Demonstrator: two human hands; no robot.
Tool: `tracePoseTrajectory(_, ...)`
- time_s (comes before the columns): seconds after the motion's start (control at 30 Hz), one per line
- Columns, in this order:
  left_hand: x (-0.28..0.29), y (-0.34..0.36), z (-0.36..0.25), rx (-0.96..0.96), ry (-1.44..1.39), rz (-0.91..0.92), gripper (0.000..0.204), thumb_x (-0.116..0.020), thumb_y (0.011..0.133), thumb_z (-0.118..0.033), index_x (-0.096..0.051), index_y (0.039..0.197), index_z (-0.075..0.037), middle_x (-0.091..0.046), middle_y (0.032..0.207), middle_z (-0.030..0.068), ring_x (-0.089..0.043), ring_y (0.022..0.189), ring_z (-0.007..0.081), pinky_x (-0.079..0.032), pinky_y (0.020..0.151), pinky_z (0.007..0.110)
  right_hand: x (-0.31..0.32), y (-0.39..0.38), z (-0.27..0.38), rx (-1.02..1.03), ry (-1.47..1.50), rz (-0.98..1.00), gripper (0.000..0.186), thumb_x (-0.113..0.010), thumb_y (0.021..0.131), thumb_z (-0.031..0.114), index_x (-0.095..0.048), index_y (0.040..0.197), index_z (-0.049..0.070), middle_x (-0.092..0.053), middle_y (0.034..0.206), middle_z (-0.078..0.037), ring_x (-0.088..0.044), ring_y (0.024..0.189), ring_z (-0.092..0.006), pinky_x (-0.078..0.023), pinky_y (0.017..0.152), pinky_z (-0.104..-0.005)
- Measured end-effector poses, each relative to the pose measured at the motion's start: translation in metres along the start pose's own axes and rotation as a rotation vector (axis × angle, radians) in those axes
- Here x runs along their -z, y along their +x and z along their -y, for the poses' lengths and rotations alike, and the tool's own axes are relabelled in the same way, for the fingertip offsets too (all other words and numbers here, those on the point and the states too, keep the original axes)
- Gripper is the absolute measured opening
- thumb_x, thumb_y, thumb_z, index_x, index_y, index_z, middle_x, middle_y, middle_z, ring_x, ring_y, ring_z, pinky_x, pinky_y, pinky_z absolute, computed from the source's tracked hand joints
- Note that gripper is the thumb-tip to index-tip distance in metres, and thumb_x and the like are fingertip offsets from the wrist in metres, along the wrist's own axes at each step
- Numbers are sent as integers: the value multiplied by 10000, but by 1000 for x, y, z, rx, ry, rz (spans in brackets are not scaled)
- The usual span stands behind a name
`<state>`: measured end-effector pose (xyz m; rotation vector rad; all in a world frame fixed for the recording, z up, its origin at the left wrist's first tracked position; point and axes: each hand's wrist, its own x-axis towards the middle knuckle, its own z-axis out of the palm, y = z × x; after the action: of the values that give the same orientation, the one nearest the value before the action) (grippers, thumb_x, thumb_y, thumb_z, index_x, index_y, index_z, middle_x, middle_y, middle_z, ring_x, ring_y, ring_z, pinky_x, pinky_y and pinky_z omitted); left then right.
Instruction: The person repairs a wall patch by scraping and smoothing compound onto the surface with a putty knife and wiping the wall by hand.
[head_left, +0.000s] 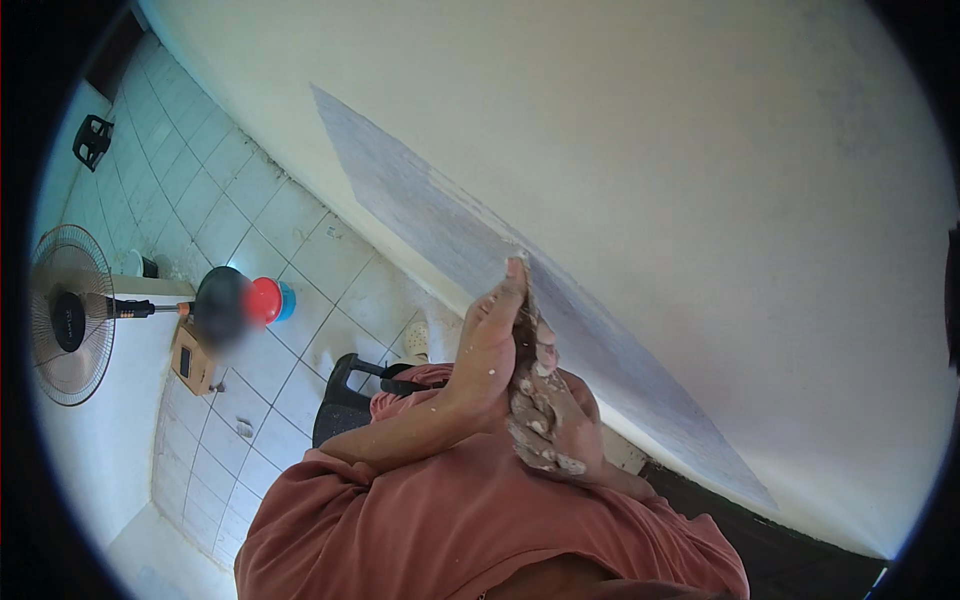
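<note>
My left hand (487,342) stands upright in front of my chest, its fingers stretched out and pressed together. Its palm side lies against my right hand (568,415), whose fingers are bent and thickly smeared. Between the two, pale grey wet paste (536,425) clings in lumps to the right fingers and palm; a dab also sits at the left fingertips. Small splashes dot my left wrist. How much paste lies between the palms is hidden. Beyond the hands, a large grey patch (450,225) runs slantwise over the cream wall (640,120), apparently apart from my fingers.
At left a standing fan (72,318) reaches to a dark round base. Beside it are a red round container (264,300), a blue one (287,301) and a cardboard box (192,358). A black chair (343,402), a cream clog (416,340) and a far stool (93,141) stand on tiles.
</note>
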<state>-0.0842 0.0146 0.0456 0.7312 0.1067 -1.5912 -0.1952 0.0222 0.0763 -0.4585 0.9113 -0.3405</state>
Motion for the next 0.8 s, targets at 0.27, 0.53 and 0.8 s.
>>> tracePoseTrajectory(0.27, 7, 7, -24, -37, 10, -43, 394, -447, 866, -456, -423, 701, -99, -421, 532, -3, -419, 437, 93, -385, 421, 224, -14, 20, 3, -1, -39, 22, 223, -401, 918, 280, -424, 873, 63, -390, 585, 6, -346, 357, -76, -296, 311, -205)
tracePoseTrajectory(0.53, 20, 11, -52, -30, -17, -104, 363, -482, 853, -447, -423, 707, -120, -400, 552, -19, -402, 449, 64, -348, 393, 177, -43, 47, 5, -10, 27, 93, 270, -449, 894, 333, -421, 855, 67, -402, 589, 9, -352, 363, -59, -280, 296, -195)
tracePoseTrajectory(0.8, 37, 28, -55, -98, 26, -108, 374, -480, 857, -446, -411, 721, -104, -401, 562, -4, -404, 452, 83, -349, 414, 194, -32, 70, -7, 26, 3, 115, 233, -387, 916, 285, -423, 839, 69, -375, 561, 24, -319, 342, -51, -254, 282, -184)
